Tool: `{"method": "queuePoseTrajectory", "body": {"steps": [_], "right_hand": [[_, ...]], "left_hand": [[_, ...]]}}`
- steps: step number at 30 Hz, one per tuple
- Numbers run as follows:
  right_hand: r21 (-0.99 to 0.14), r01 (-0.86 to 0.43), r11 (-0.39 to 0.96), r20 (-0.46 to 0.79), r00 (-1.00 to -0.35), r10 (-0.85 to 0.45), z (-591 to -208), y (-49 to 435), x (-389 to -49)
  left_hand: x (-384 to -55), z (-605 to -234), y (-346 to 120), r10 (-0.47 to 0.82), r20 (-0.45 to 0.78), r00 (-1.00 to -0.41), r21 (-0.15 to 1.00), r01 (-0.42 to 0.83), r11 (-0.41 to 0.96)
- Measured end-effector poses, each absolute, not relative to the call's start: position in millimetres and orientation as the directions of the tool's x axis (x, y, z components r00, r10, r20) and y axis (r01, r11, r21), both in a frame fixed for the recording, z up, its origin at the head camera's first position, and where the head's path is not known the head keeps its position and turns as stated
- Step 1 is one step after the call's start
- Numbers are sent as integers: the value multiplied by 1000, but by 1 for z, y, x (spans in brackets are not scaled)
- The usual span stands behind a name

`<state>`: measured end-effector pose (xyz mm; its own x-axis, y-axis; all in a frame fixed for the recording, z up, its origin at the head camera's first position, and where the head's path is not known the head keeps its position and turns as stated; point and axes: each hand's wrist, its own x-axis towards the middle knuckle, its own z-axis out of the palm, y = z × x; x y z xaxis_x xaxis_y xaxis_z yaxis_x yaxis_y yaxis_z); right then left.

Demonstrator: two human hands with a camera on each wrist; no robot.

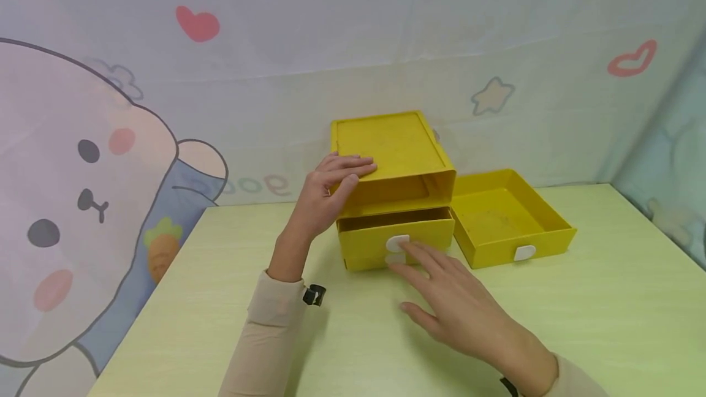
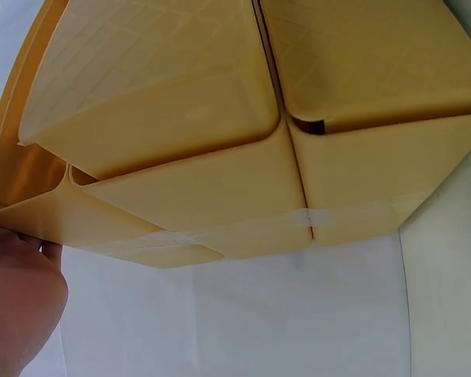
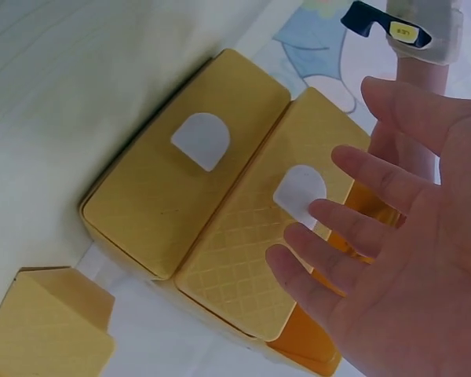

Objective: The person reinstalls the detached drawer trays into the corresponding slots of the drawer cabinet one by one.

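Observation:
A yellow drawer cabinet (image 1: 386,139) stands on the table with its top slot empty. Its middle drawer (image 1: 364,234) sticks out a little and has a white tab (image 3: 300,192). The bottom drawer (image 3: 188,169) below it sits in its slot, with a tab of the same kind. My left hand (image 1: 331,192) rests on the cabinet's top left front corner, its fingers lying on the top. In front of the middle drawer, my right hand (image 1: 452,299) has its fingers spread and fairly straight, with fingertips at the tab; whether they touch it I cannot tell.
A loose yellow drawer (image 1: 524,250) with a white tab lies on the table (image 1: 618,311), right beside the cabinet. Behind stands a patterned cloth backdrop (image 1: 309,35). Clear tape (image 2: 173,237) runs along the cabinet's side.

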<state>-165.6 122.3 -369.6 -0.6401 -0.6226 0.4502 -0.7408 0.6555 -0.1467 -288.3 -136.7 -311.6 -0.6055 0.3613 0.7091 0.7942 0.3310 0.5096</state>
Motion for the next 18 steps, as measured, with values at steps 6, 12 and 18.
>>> {"method": "queuePoseTrajectory", "body": {"steps": [6,12,18], "right_hand": [[-138,-739,660,458,-638,-619,-377,124,-176],[-148,-713,685,425,-671,-608,-385,127,-184],[-143,-707,693,426,-676,-601,-386,131,-187]], "left_hand": [[-288,-311,-138,362,706,-609,510,792,337],[-287,-313,-139,364,705,-609,499,791,356],[-287,-312,-137,368,701,-611,499,789,360]]}}
